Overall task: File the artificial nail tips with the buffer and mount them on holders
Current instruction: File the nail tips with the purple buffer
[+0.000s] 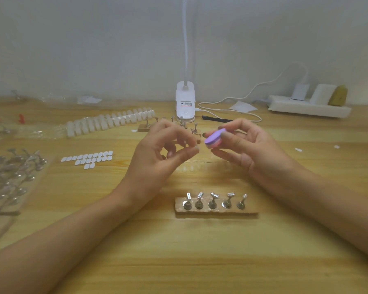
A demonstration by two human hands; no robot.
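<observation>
My right hand point(245, 145) holds a small purple and pink buffer block point(214, 139) between thumb and fingers, above the table's middle. My left hand point(166, 151) is just left of it, thumb and forefinger pinched together; whether a clear nail tip sits between them I cannot tell. The buffer and the left fingertips are a small gap apart. Near me stands a wooden base point(216, 211) with several metal holders point(212, 201) upright on it. A strip of clear nail tips point(202, 163) lies on the table under my hands.
A long row of nail tips point(108, 122) lies at the back left, white adhesive pads point(89, 159) in front of it. Bagged spare holders point(11, 177) fill the left edge. A second holder base point(168, 129), a white clip lamp point(185, 102) with cable, and a power strip point(308, 107) stand behind.
</observation>
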